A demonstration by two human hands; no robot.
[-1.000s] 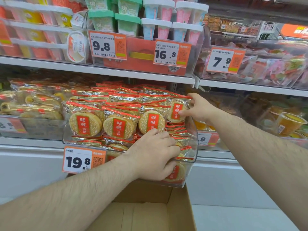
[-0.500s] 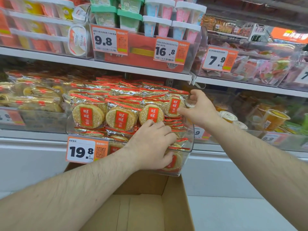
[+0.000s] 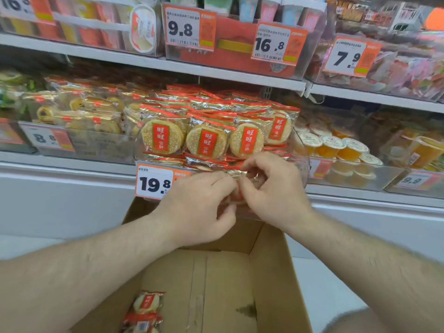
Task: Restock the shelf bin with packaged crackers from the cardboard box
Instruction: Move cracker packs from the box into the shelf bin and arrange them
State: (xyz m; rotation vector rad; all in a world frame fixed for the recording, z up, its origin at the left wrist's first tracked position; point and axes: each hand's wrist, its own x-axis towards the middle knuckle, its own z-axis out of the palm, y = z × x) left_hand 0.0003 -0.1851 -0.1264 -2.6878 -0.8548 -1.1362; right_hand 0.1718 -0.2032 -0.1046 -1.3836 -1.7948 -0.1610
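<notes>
Hiding most of a cracker packet (image 3: 236,174), both hands (image 3: 199,207) (image 3: 271,188) pinch it

2 bare forearms, hairy, no sleeves, hands (image 3: 201,203) ungloved

A shop: price tags (image 3: 153,180) on stocked snack shelves (image 3: 182,68)

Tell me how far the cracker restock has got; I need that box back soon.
Mostly done: the bin is piled high with crackers. In hand: the left hand and right hand pinch one packet at its front. Left: a couple of packets in the box.
</notes>
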